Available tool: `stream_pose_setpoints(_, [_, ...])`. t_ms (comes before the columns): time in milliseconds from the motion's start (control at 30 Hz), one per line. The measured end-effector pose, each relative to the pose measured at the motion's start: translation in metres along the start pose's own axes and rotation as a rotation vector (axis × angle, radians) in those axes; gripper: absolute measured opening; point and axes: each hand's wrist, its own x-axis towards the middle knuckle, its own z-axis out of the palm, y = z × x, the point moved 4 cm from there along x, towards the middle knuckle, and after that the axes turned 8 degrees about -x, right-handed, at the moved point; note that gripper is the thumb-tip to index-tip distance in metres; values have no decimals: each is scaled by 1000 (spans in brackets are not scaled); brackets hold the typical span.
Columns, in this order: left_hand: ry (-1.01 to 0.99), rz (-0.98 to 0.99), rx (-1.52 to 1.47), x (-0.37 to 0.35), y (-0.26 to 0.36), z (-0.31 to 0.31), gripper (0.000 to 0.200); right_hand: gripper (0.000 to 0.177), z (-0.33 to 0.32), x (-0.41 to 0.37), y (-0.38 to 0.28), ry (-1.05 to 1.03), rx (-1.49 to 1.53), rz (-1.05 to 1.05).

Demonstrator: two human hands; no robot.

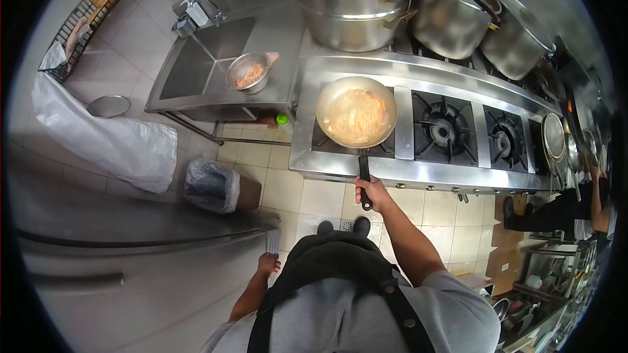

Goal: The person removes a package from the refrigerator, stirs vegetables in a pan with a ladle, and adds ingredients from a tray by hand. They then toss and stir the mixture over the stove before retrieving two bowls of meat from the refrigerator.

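Observation:
My right hand (371,189) is wrapped round the black handle of a frying pan (327,132), which sits over the leftmost burner of the stove. Pale, yellowish strips of food (356,117) lie in the pan, slightly browner at the upper right. Down at my left side, my left hand (268,263) is closed on a metal slotted spatula (273,240), its slotted end pointing away from me. Steel counter to the left of the stove bears a metal bowl (256,84) with pinkish, raw-looking pieces (251,76) in it.
Large steel pots (451,16) and a steamer (350,6) stand behind the front burners (443,131). To the left are a sink (196,65), a lined bin (212,186) and a steel cabinet (131,268). Another person (556,212) stands at the far right near hanging strainers (554,137).

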Motion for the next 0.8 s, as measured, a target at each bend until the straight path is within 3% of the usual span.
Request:
stream_pose_setpoints(267, [-11,103,22,4,18,16,21,20,0,-3,2,54,-38,76])
stream_pose_setpoints(467, [-82,93,94,24,-5,-4,20,23,-2,-1,6,52,-28,83])
stream_pose_setpoints(533, [-191,280,397,17,-1,-5,21,23,-1,-4,7,57,-28,79])
stream_pose_setpoints(633, [-156,358,401,11,0,-9,22,23,0,-7,7,71,-32,75])
stream_pose_setpoints(800, [-68,122,144,11,5,-6,21,23,1,-10,6,91,-30,71])
